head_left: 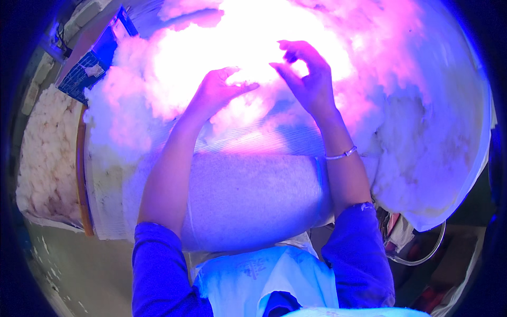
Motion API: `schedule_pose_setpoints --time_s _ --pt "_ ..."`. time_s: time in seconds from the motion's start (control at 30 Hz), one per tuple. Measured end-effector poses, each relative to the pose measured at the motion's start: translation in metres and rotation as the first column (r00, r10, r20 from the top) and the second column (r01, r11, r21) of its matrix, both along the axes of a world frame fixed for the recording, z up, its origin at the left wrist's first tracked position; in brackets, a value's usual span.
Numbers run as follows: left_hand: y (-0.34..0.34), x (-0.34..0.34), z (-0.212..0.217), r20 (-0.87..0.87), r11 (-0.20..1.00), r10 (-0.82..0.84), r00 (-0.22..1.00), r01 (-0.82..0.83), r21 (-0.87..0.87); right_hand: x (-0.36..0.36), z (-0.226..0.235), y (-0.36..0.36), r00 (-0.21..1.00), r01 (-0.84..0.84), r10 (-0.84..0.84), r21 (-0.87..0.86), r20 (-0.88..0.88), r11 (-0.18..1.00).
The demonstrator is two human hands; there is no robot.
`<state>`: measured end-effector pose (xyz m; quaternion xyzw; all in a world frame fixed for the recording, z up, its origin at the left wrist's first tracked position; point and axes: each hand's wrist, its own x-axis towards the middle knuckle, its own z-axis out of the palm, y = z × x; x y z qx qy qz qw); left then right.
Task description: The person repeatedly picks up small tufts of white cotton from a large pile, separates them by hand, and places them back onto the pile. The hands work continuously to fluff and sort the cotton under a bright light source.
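Left hand (219,90) presses flat, right hand (306,74) pinches a tuft of the fluffy white cotton fibre heap (158,79); loose clumps near the bench's (105,211) left edge could slide off

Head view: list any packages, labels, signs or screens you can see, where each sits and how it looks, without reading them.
Flat blue panel: upper left, beside the white fluff pile, rectangular, dark blue with pale gridded markings.
Apron print: bottom centre on the person's pale apron, a small faint mark.

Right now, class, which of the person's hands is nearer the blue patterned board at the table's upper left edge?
Left. The left hand lies on the white cotton fluff closer to the blue patterned board; the right hand is farther right.
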<state>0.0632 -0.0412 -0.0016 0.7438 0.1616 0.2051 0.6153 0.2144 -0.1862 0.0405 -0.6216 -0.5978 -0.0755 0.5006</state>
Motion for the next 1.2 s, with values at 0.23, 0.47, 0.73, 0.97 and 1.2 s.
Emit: schedule_pose_setpoints --time_s 0.23,0.47,0.73,0.97,1.2 --pt "-0.005 0.000 0.009 -0.141 0.974 0.045 0.989 -0.012 0.226 -0.018 -0.013 0.009 0.985 -0.171 0.162 -0.175 -0.061 0.970" --pt "-0.013 0.006 -0.001 0.162 0.995 -0.021 0.987 0.005 0.101 -0.009 -0.016 0.005 0.945 -0.231 0.189 -0.138 -0.269 0.963" --pt "0.019 -0.005 -0.010 0.034 0.982 0.025 0.999 -0.031 0.184 0.061 -0.005 -0.017 0.851 0.204 -0.047 0.246 -0.524 0.948" --pt "0.051 -0.022 0.005 0.048 0.658 0.247 0.968 -0.203 0.725 0.092 -0.058 -0.019 0.967 0.253 -0.252 -0.215 0.034 0.943" --pt "0.023 -0.021 0.041 0.169 0.566 0.176 0.970 -0.240 0.789 0.086 -0.063 -0.011 0.945 0.313 -0.272 -0.261 0.182 0.913"
